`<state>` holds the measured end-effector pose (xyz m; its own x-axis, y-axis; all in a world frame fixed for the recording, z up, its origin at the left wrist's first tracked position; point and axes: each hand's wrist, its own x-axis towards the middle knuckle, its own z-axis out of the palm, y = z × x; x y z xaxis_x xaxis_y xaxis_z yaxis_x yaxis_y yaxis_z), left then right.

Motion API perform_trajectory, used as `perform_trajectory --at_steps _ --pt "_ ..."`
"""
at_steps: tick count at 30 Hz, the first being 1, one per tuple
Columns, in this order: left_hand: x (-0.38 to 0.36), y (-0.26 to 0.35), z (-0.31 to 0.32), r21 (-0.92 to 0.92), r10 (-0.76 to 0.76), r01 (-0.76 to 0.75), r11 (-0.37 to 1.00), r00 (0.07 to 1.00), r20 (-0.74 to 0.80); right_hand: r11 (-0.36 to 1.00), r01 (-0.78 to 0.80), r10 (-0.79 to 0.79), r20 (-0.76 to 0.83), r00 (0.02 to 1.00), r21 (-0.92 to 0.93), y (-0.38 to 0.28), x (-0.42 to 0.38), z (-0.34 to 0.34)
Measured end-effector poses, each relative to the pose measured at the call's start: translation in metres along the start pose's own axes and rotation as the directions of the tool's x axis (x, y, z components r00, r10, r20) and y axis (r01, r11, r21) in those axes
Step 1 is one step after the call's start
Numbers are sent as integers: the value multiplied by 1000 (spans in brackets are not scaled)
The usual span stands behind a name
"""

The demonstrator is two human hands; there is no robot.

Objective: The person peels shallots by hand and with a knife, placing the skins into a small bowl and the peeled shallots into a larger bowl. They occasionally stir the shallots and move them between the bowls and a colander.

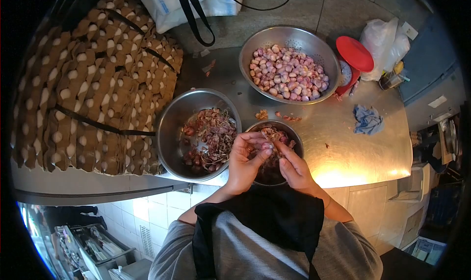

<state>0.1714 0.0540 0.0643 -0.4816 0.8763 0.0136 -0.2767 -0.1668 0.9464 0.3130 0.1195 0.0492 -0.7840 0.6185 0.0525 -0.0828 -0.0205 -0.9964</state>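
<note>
My left hand [245, 158] pinches a small pinkish shallot [267, 146] between thumb and fingers, above a small metal bowl [300, 140]. Close beside it on the right, my right hand [297, 168] has its fingers bent in towards the shallot. Whatever may sit in the right hand's grip is hidden. Under both hands, the small bowl holds reddish-brown shallots and skins, partly covered from view. Left of my left hand stands a larger metal bowl [164, 133] with loose papery skins and unpeeled shallots. Behind, a metal colander [327, 47] is heaped with peeled shallots [289, 74].
Stacked egg trays [98, 93] take up the left side of the metal table [363, 155]. A red scale [354, 54] stands against the colander's right side. Farther right are a crumpled blue cloth [368, 119] and plastic bags [385, 44]. A few skin scraps [261, 114] lie behind the small bowl.
</note>
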Motion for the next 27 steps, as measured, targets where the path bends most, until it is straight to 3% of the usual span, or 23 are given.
perform_trajectory --at_steps 4,9,12,14,16,21,27 --pt "0 3 3 -187 -132 131 974 991 3 943 -120 117 29 993 311 4 0 -3" --pt "1 4 -3 -321 -232 249 914 968 90 971 -51 86 -141 986 233 5 8 -1" --pt "2 5 -2 -328 -267 275 904 961 71 999 36 -32 -131 991 32 12 9 -4" --pt "2 4 0 -329 -254 257 909 966 53 998 5 -1 -60 998 57 12 6 -7" --pt "2 -1 -2 -328 -216 218 919 975 45 950 -139 135 32 990 280 -7 1 -3" --pt "1 -9 -8 -234 -168 175 957 985 49 971 -77 71 38 997 228 -8 1 2" --pt "1 -4 -6 -163 -167 173 971 985 48 932 -153 136 74 988 328 -8 0 -5"
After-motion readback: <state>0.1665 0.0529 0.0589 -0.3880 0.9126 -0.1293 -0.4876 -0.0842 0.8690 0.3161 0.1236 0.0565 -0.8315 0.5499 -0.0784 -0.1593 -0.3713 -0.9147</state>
